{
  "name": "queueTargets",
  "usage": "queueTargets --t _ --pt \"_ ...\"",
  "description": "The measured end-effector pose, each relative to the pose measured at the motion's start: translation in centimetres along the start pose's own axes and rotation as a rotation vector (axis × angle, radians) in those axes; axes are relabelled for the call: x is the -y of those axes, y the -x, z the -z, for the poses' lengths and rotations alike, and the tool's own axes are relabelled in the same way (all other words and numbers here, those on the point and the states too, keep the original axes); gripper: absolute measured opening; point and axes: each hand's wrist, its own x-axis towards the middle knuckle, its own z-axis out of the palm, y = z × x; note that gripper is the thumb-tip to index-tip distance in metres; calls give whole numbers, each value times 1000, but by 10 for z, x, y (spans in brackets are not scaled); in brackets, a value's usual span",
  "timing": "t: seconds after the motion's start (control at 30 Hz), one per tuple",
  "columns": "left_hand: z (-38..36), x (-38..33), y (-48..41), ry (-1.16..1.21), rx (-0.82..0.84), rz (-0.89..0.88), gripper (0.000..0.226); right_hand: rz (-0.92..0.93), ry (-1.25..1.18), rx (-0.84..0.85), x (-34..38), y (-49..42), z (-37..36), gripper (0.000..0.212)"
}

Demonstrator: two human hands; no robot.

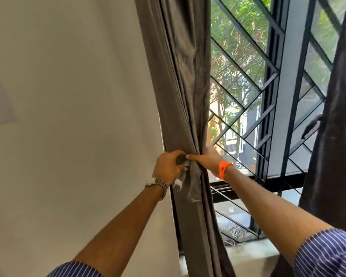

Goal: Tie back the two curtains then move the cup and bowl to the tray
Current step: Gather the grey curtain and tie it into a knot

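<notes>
Head view: curtain (180, 86) hides fingers of right hand (208, 159)

Daylight comes in through the window (248, 92) on the right, bright but not blown out. The right curtain (332, 136) is backlit, nearly black. The wall (68, 146) on the left is softly, evenly lit. The left curtain (180, 66) blurs slightly high up, and wide-angle distortion tilts straight lines.

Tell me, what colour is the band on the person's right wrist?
The wristband is bright orange, seen clearly in the head view.
</notes>
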Motion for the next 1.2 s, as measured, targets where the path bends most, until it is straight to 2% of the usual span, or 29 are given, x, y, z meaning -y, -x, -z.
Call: queueTargets --t 0.07,0.2,0.33,0.43,0.67,0.8,0.93,1.13,1.2 --pt "0 1 2 -148 -7 -83 37 9 38 36 2 0 5 61" --pt "7 7 3 -330 -19 -205 30 44 229 97 14 7 4 47" --pt "16 17 5 -594 -45 -257 21 80 368 104 22 5 -11 47" --pt "27 25 12 -742 -93 -297 21 89 366 111 25 4 -19 43" --pt "53 50 39 -860 -144 -244 24 125 307 135 23 9 -40 49" --pt "67 55 53 -717 -267 -50 22 162 242 172 26 15 -51 53" --pt "72 59 59 -581 -349 148 20 171 128 246 34 24 -63 68" --pt "67 66 64 -454 -410 278 16 247 93 358 36 33 -72 54" --pt "63 70 62 -354 -456 332 12 263 54 438 40 39 -73 40"
